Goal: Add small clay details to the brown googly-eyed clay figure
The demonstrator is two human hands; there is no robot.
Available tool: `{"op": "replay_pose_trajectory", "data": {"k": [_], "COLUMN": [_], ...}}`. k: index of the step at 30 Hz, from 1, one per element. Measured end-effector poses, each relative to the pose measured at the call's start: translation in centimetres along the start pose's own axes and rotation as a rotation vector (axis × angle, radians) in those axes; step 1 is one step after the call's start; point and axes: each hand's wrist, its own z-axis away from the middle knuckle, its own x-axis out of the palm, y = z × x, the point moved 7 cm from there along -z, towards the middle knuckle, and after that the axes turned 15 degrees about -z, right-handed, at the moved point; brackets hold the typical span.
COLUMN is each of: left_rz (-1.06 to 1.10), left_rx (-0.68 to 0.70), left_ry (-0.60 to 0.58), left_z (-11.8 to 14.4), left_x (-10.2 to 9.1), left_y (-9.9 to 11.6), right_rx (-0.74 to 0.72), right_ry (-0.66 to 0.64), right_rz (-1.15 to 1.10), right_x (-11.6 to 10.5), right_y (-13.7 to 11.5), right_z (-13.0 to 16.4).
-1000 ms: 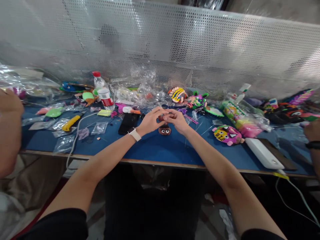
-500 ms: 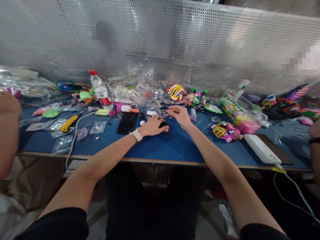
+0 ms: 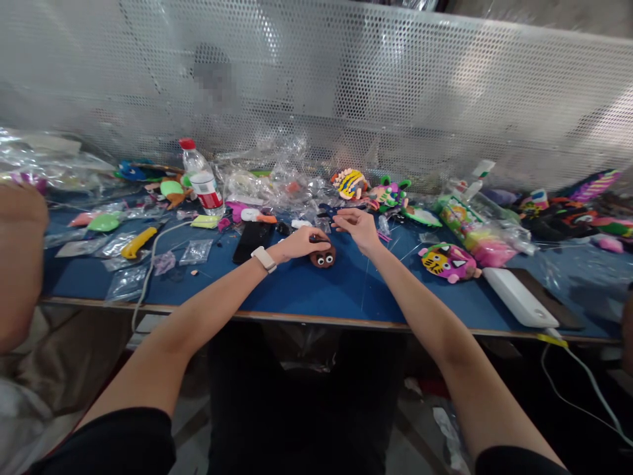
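Note:
A brown clay head point(image 3: 323, 259) with two round white-and-black eyes lies on the blue table in front of me. My left hand point(image 3: 301, 243) comes at it from the left, thumb and fingers closed at its top edge, where a small dark bit shows between them. To the right and slightly farther back, my right hand point(image 3: 360, 228) hovers with its fingers bent toward the thumb in a pinch; anything between the fingertips is too small to make out. Just behind those fingertips is a dark object. A black phone point(image 3: 252, 241) rests beside my left wrist.
Clay animals, among them a pink-and-yellow one point(image 3: 448, 262) and a striped fish point(image 3: 349, 184), lie about. A water bottle point(image 3: 204, 181), yellow-handled cutter point(image 3: 138, 243), white power bank point(image 3: 519, 297) and plastic bags point(image 3: 195, 252) surround the work spot. A perforated metal panel point(image 3: 306, 79) stands behind. Another person's arm point(image 3: 20, 264) is at left.
My left hand has drawn back and its fingers have closed at the head's top, uncovering both eyes. The right hand's fingers have shifted only slightly.

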Motion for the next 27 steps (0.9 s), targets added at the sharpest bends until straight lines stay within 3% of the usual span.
{"op": "replay_pose_trajectory", "data": {"k": [9, 16, 27], "left_rz": [0.035, 0.194, 0.087], "left_rx": [-0.037, -0.111, -0.088], "left_ry": [0.1, 0.206, 0.245], "left_z": [-0.2, 0.0, -0.1], "left_x": [-0.3, -0.3, -0.9], "left_y": [-0.7, -1.6, -0.7], "right_rx": [0.023, 0.057, 0.042], "right_ry": [-0.009, -0.023, -0.046], "right_rz": [0.017, 0.005, 0.027], "right_x": [0.3, 0.3, 1.1], "right_y": [0.0, 0.6, 0.6], "right_z": [0.3, 0.3, 0.8]}}
